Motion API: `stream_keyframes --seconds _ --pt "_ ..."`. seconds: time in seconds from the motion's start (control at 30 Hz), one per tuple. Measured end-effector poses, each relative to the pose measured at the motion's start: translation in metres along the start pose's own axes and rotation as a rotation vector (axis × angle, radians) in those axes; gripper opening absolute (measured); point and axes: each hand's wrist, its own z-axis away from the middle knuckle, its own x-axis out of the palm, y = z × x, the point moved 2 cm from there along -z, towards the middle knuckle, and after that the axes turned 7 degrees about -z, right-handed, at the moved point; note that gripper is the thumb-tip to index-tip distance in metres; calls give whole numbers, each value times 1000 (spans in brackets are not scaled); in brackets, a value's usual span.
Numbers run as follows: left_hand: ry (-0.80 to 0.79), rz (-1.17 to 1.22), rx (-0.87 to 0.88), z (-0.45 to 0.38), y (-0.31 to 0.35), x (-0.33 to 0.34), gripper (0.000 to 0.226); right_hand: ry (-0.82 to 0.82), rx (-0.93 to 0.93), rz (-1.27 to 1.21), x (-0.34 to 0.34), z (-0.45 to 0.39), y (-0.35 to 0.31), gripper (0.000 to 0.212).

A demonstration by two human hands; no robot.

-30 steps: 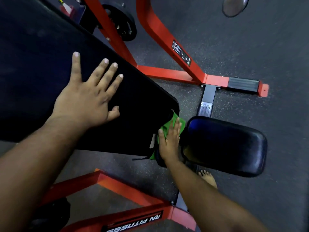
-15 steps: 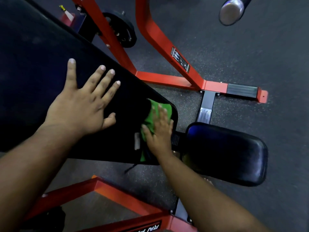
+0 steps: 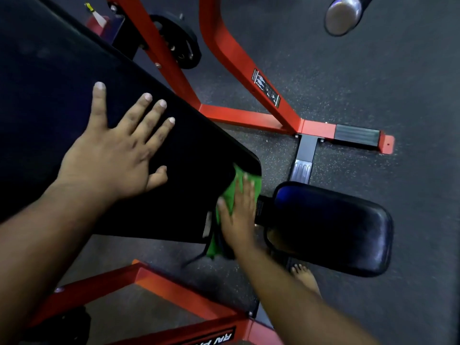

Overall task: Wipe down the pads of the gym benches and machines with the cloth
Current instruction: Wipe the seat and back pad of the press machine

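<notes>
A long black back pad [image 3: 62, 100] slopes from the top left down to the middle. My left hand [image 3: 117, 150] rests flat on it with fingers spread. At the pad's lower end, my right hand [image 3: 237, 215] presses a green cloth [image 3: 230, 192] against the edge with straight fingers. The cloth hangs down below the pad's corner. A smaller black seat pad [image 3: 331, 227] lies just to the right of my right hand.
The red steel frame [image 3: 239, 70] of the bench runs behind and in front, with a black footplate [image 3: 356, 136] at the right. A weight plate [image 3: 179, 43] sits at the top. A chrome bar end [image 3: 343, 14] juts in at top right. My bare foot [image 3: 306, 277] stands on the rubber floor.
My right hand slid the cloth from the pad's face back down to its lower end edge. My left hand has stayed flat on the pad.
</notes>
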Motion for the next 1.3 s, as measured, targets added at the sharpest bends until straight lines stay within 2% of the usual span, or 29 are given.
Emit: stream_keyframes --seconds 0.07,0.1,0.2,0.27,0.33,0.43,0.53,0.57,0.63,0.7,0.8,0.87,0.93,1.03,1.13,1.2,1.3 --pt "-2 10 -4 -1 -1 -1 88 -34 -5 2 4 38 7 67" --pt "-7 8 -8 -1 -2 -2 88 -35 10 -21 4 29 10 66" --pt "0 -3 5 -2 0 2 88 78 153 -54 -8 -58 17 65" --pt "-12 11 -1 -3 -1 0 87 79 243 -51 -18 -115 28 72" --pt "-14 0 -15 -2 0 -1 85 60 267 -86 -24 -132 36 79" --pt "2 -15 -6 0 1 0 83 130 358 -174 -13 -76 55 80" --pt "-13 5 -15 0 -2 -7 83 132 626 -358 6 22 62 79" --pt "5 2 -13 1 0 -6 82 147 656 -371 10 42 57 80" --pt "16 9 -12 0 0 -4 84 180 527 -298 11 39 41 75" --pt "-4 15 -9 0 -1 -7 87 186 267 -185 12 4 10 65" --pt "11 30 -10 -1 0 -5 87 70 18 -130 14 -42 -54 62" --pt "11 24 -16 0 -1 -7 83 -21 -74 -45 12 -49 -59 66" --pt "17 31 -16 0 -2 -6 85 -40 -48 67 2 -40 -25 73" --pt "17 43 -25 -1 -3 -6 87 31 285 5 -9 -22 32 74" --pt "24 36 -28 -1 -2 -4 86 109 435 -79 -5 -30 26 72" --pt "34 36 -28 0 -2 -4 87 122 409 -90 -1 -46 -3 78" --pt "42 33 -28 0 -1 -5 86 19 134 -64 11 -65 -63 76"
